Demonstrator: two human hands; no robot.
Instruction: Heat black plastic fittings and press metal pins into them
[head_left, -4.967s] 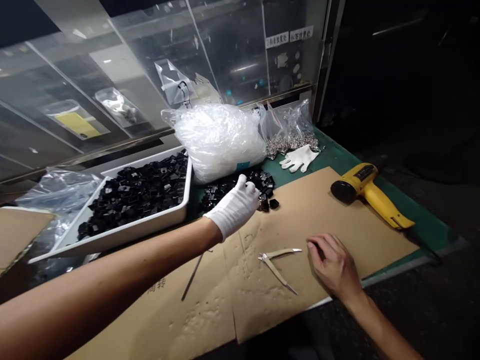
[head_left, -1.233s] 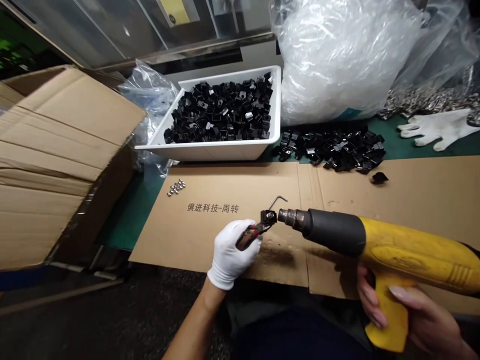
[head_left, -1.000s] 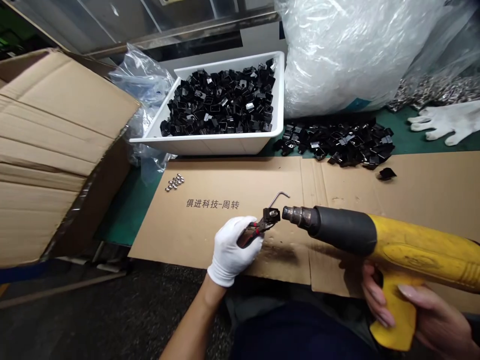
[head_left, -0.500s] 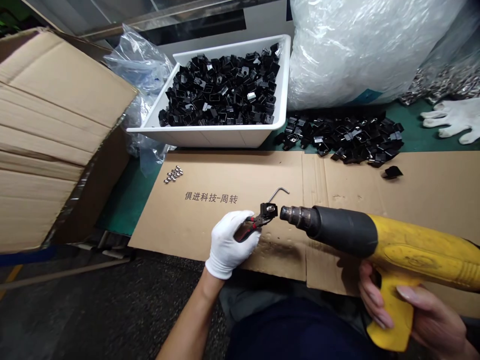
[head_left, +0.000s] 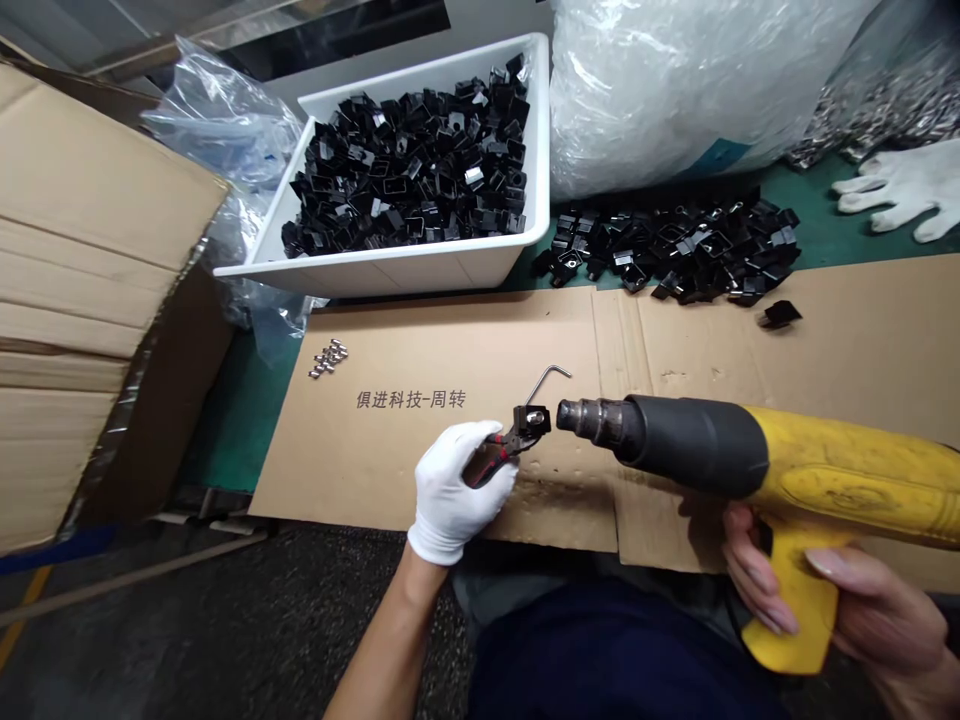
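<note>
My left hand [head_left: 457,490], in a white glove, is closed round the handles of red and black pliers [head_left: 496,460]. Their jaws grip a small black part [head_left: 532,420] with a metal piece in it. A bent metal hex key [head_left: 545,379] reaches up behind that part. My bare right hand [head_left: 862,600] holds the grip of a yellow heat gun [head_left: 847,480]. Its stepped metal nozzle points left, a small gap away from the black part.
A white bin [head_left: 375,262] full of black parts stands at the back. Beside it lie a heap of black parts [head_left: 682,250], a plastic bag [head_left: 690,90] and a white glove [head_left: 900,190]. Small metal pieces [head_left: 328,358] and one black part [head_left: 780,315] rest on cardboard [head_left: 337,450].
The view has shifted and tilted slightly. Both hands keep their hold, and the nozzle stays close to the black part, with little change between them.
</note>
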